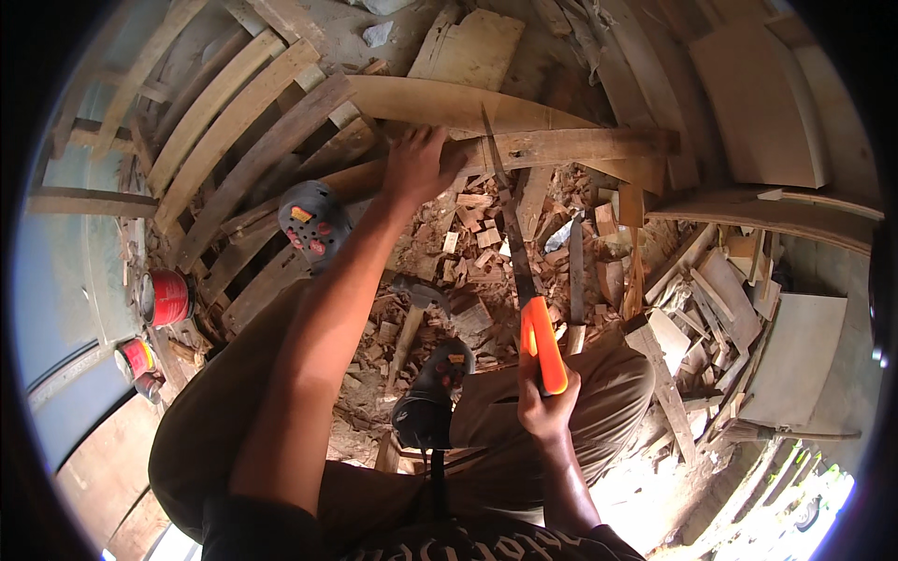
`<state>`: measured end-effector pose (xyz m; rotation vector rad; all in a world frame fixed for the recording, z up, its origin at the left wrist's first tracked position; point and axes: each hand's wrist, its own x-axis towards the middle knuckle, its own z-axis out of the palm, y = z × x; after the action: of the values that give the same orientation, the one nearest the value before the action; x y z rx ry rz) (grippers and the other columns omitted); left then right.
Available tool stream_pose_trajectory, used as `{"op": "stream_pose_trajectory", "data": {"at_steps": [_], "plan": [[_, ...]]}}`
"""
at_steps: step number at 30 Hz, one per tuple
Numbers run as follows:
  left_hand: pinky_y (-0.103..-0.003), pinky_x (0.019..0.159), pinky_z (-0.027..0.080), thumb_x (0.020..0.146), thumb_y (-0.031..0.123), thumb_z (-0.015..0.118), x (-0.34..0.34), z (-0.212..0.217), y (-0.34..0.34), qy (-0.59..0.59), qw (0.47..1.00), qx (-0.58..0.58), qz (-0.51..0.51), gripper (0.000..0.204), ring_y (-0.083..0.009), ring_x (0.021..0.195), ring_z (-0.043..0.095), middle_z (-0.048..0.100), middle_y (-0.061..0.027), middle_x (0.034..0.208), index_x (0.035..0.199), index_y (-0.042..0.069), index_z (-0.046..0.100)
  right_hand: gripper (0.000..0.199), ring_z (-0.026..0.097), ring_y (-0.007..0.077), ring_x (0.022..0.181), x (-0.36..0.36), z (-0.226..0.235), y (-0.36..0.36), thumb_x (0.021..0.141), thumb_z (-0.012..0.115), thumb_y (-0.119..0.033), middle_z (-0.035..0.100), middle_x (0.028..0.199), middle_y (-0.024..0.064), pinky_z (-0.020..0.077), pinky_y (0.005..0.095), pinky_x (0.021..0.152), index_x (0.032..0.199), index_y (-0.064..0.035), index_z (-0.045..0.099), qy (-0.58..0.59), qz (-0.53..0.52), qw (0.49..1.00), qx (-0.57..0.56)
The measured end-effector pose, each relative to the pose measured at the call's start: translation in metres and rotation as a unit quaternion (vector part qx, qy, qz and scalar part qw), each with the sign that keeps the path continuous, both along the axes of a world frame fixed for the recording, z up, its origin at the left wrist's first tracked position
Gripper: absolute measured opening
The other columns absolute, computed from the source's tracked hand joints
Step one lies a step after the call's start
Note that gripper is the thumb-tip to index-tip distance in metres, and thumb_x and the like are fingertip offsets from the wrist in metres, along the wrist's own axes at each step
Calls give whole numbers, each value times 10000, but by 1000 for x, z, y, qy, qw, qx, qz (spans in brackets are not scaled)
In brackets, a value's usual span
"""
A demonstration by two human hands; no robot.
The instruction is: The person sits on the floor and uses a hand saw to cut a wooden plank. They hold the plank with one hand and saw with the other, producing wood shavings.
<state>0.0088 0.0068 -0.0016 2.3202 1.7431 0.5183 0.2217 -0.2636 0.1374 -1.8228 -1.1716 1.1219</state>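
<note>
My right hand is closed round the orange handle of a handsaw. The saw's long dark blade points away from me, and its far part crosses a wooden plank. Left of the blade, my left hand holds that plank from above, fingers curled over its far side. Whether the teeth have cut into the wood cannot be made out. Under the plank's far side lies a wider pale board.
Wood offcuts and chips cover the ground. A hammer lies near my shod foot; my other clog is by the stacked planks. A red can stands left. Boards lean at right.
</note>
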Motion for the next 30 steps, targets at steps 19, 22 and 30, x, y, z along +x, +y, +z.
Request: {"op": "stream_pose_trajectory", "data": {"at_steps": [19,22,30], "plan": [[-505,1027,417,1007,444,397,18,-5,19,91,987,-52,120,542,-388,1178,583,649,-206,1237,1155,8,682,324,635,246,527,-3,41,7,958,693,-310,577,597,151,462,358,516,982,-12,570,44,6,997,70],[-514,1051,397,1007,448,373,-8,-21,31,103,988,-33,110,564,-379,1172,592,664,-206,1210,1139,0,689,302,619,254,492,-17,49,11,942,717,-272,558,561,150,455,369,500,966,-4,580,34,13,998,48],[-541,983,464,1001,420,361,11,-3,13,14,979,-103,175,533,-405,966,680,727,-180,1001,980,48,743,220,462,130,478,-32,28,8,916,729,-191,527,547,101,415,321,484,925,7,633,-14,-21,997,70]]}}
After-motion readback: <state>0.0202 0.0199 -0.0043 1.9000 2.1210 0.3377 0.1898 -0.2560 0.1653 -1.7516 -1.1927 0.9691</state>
